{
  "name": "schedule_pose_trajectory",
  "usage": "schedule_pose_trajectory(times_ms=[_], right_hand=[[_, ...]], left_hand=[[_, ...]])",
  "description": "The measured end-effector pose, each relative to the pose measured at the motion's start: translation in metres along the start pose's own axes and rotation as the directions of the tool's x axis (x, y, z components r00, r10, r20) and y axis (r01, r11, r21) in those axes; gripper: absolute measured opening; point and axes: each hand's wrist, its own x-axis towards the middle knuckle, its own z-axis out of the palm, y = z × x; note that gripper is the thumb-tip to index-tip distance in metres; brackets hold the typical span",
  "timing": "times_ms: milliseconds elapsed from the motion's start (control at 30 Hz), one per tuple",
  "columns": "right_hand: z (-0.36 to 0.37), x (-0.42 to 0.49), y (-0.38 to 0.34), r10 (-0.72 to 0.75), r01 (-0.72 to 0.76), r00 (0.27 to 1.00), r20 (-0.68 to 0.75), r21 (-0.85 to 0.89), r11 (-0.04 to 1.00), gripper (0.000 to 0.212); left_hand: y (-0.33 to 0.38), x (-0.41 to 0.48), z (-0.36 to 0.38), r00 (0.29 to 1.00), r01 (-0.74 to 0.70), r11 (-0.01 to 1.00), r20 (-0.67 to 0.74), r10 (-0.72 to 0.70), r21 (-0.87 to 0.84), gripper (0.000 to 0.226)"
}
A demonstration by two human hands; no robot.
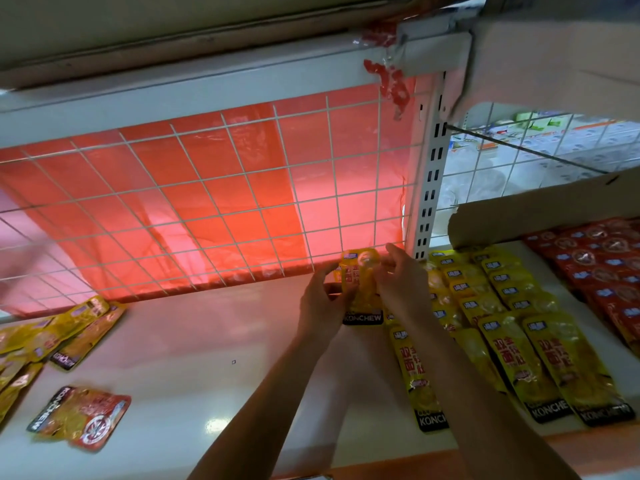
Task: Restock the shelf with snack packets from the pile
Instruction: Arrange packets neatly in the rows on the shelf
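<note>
1. Head view: a white slotted upright (pixel 429 188) rises from the back of the white shelf board (pixel 194 358). Every place below is given from this post.
2. Just left of the upright's foot, a yellow snack packet (pixel 360 289) stands nearly on end. Its black "KONCHEW" band is at the bottom, toward the camera.
3. The left hand (pixel 322 303) grips the packet's left edge, on the side away from the upright, with its fingers curled onto the packet.
4. The right hand (pixel 401 282) pinches the packet's upper right edge, between the packet and the upright. Both hands are closed on this one packet.
5. Right of the upright, rows of yellow packets (pixel 502 306) lie overlapping on the board, running from its foot toward the front edge.
6. Further right of the upright lie red packets (pixel 606 271), with a cardboard flap (pixel 536 213) leaning over their far end.
7. Far left of the upright, at the frame's edge, lies the loose pile of yellow packets (pixel 41 337).
8. One orange-red packet (pixel 79 415) lies by itself in front of that pile, well apart from the upright.
9. Left of the upright, a white wire grid (pixel 207 188) forms the back wall, and a red plastic sheet (pixel 242 150) hangs behind it.
</note>
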Motion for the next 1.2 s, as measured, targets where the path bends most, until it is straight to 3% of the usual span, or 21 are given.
schedule_pose_trajectory(times_ms=[100, 267, 600, 833, 1000, 1200], right_hand=[[-0.002, -0.002, 0.006, -0.049, 0.048, 0.999, -0.003, -0.089, 0.995, 0.039], [0.000, -0.003, 0.013, -0.088, 0.093, 0.996, 0.032, -0.266, 0.959, 0.039], [0.003, -0.007, 0.015, -0.080, 0.104, 0.993, 0.090, -0.306, 0.946, 0.039], [0.014, -0.013, 0.005, -0.131, 0.152, 0.987, 0.091, -0.292, 0.944, 0.037], [0.043, -0.020, -0.011, -0.168, 0.212, 0.971, 0.172, -0.279, 0.937, 0.038], [0.105, -0.045, -0.051, -0.301, 0.361, 0.916, 0.264, -0.220, 0.906, 0.037]], left_hand=[[-0.009, 0.001, -0.008, 0.998, -0.005, 0.992, -0.062, 0.013, 0.122, 0.039], [-0.012, -0.003, -0.007, 0.999, 0.002, 0.942, -0.033, 0.010, 0.337, 0.045], [-0.008, 0.003, 0.002, 0.999, -0.045, 0.760, 0.022, 0.040, 0.648, 0.048], [-0.007, 0.007, -0.006, 0.996, -0.090, 0.768, 0.048, 0.077, 0.634, 0.043], [-0.009, 0.004, -0.031, 0.986, -0.144, 0.755, 0.025, 0.167, 0.640, 0.033], [-0.023, -0.002, -0.107, 0.972, -0.052, 0.710, -0.126, 0.196, 0.703, 0.032]])
